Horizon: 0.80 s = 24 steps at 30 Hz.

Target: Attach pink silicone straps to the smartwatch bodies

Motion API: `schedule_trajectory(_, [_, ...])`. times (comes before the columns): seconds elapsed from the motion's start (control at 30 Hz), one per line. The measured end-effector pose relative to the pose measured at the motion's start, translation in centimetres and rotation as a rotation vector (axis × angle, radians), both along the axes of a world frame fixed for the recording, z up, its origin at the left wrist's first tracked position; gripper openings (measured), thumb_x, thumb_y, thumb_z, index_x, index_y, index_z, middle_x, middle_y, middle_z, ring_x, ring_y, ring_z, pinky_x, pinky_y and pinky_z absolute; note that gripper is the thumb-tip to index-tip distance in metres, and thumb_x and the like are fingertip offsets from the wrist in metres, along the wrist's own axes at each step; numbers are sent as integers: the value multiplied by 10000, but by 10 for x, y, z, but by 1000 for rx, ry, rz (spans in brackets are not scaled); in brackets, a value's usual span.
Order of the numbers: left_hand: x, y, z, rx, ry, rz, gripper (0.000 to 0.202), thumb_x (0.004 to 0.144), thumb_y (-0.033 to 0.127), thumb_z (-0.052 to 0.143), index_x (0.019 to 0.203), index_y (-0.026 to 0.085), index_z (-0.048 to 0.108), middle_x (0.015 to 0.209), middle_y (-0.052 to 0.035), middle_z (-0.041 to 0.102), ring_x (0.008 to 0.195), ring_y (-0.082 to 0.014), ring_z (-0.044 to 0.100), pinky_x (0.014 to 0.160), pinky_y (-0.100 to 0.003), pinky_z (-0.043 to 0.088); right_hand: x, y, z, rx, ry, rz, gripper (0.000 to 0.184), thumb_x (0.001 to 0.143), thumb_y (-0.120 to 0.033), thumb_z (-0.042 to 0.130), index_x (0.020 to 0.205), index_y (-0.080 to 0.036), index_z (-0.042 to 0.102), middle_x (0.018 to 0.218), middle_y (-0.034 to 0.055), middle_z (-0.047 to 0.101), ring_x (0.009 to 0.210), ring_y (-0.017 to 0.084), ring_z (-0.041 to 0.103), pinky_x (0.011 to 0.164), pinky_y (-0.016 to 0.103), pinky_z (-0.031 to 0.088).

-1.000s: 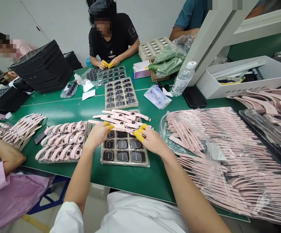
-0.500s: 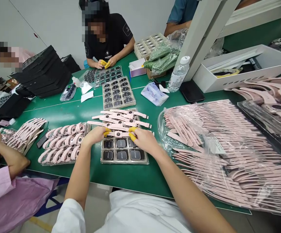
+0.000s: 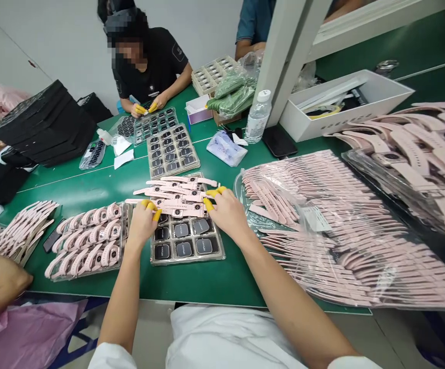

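Note:
My left hand [image 3: 142, 224], with yellow finger covers, is closed on the left end of a pink-strapped watch [image 3: 177, 211]. On its right end, the fingers of my right hand [image 3: 225, 209], also in yellow covers, are closed. The watch lies stretched level between them, against other pink watches [image 3: 176, 188] laid crosswise over the tray. Below it, the clear tray [image 3: 187, 260] shows dark square watch faces [image 3: 184, 249] in its compartments. My fingers hide parts of the straps.
To the left stands a tray of looped pink watches [image 3: 87, 243]. Bagged pink straps [image 3: 322, 225] cover the right side. Further back are another tray of dark faces [image 3: 172, 152], a tissue pack [image 3: 227, 148], a bottle [image 3: 258, 118] and a white box [image 3: 345, 107]. Co-workers sit around the table.
The view has swung a little to the right. My hands have moved the held watch up the tray, closer against the other pink watches.

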<state>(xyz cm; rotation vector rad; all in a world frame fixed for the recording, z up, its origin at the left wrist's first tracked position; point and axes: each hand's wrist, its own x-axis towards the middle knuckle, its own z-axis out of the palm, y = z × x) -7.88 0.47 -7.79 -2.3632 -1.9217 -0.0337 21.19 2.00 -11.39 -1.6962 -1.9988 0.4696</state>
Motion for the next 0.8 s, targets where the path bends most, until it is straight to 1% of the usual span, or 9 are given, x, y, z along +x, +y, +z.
schedule_trajectory(0.07, [-4,-10,-3,-17,36,12,262,1063,311,464,1021,165,678,1114,-151,667,1099,-322,583,996,-451,489,8,5,-4,58,13,-108,376,1017,-304,490,1279,-143,706,1220,200,660,1169,357,557,956,455,446])
schedule_trajectory(0.1, [-6,-14,-4,-32,59,18,275,1064,315,456,1036,170,689,1103,-147,670,1079,-323,586,986,-453,497,12,8,-6,74,15,-153,380,1013,-307,490,1281,-138,699,1247,208,657,1188,368,540,1005,489,419])
schedule_trajectory(0.2, [-9,-22,-5,-93,124,23,290,1045,281,471,1168,170,709,1206,-152,659,1068,-326,594,960,-456,517,22,12,-10,79,6,-232,365,1011,-306,486,1267,-139,686,1264,211,668,1264,385,496,1131,594,292])
schedule_trajectory(0.27, [-9,-23,-3,-137,170,15,318,1038,270,479,1226,161,711,1255,-161,641,1063,-327,603,937,-458,531,26,14,-12,70,-7,-250,353,1013,-298,479,1262,-149,680,1233,202,690,1265,384,496,1156,633,232])
schedule_trajectory(0.4, [-2,-19,2,-183,276,16,339,1033,302,504,1258,154,710,1225,-171,632,1053,-332,624,880,-445,550,32,17,-14,42,-54,-246,346,1013,-297,480,1252,-154,687,1179,191,720,1195,376,534,1145,609,229])
schedule_trajectory(0.53, [2,-16,4,-175,291,14,350,1037,340,497,1233,141,708,1176,-173,634,1018,-320,640,859,-427,556,35,19,-16,-18,-86,-208,356,1025,-298,478,1252,-122,688,1180,206,725,1183,377,552,1062,541,297])
schedule_trajectory(0.63, [-1,-15,-2,-111,244,-19,345,1036,354,489,1230,159,698,1159,-161,641,1014,-308,633,908,-429,553,35,20,-18,-59,-102,-205,327,1028,-269,484,1238,-127,689,1193,203,725,1174,363,570,1036,513,300])
schedule_trajectory(0.73, [-7,-16,-14,-31,163,-38,323,1026,340,493,1219,164,683,1167,-159,641,1059,-311,611,959,-440,550,35,23,-21,-66,-111,-199,309,1028,-238,487,1242,-135,684,1201,189,728,1172,342,584,1039,501,278])
schedule_trajectory(0.8, [-9,-16,-22,28,108,-31,336,1033,384,496,1180,148,684,1182,-171,633,1095,-323,595,965,-444,553,37,26,-22,-72,-91,-205,321,1024,-221,493,1279,-130,666,1183,173,738,1166,331,592,1013,484,281])
